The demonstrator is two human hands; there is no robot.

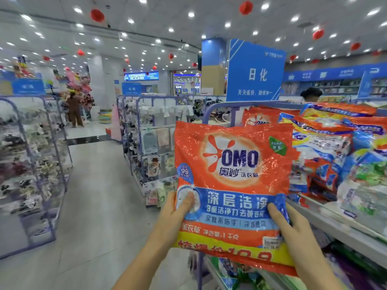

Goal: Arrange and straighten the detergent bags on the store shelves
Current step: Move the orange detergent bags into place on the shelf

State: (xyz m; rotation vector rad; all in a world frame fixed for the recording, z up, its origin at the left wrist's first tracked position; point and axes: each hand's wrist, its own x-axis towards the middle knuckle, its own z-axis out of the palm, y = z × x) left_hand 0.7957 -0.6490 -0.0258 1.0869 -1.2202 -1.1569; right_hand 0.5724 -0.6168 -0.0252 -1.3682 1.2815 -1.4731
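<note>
I hold an orange and blue OMO detergent bag (232, 185) upright in front of me, off the shelf. My left hand (173, 214) grips its lower left edge with the thumb on the front. My right hand (291, 227) grips the lower right edge the same way. Behind it, another orange OMO bag (259, 118) stands on the top shelf (326, 218). To its right lie several mixed detergent bags (339, 143) in orange, blue and yellow, leaning and overlapping.
A blue category sign (255, 72) rises above the shelf end. Across the aisle floor (100, 195) stand wire racks (146, 139) of small goods, with another rack (31, 164) at left. A person (311, 94) stands behind the shelf, another person (74, 109) far down the aisle.
</note>
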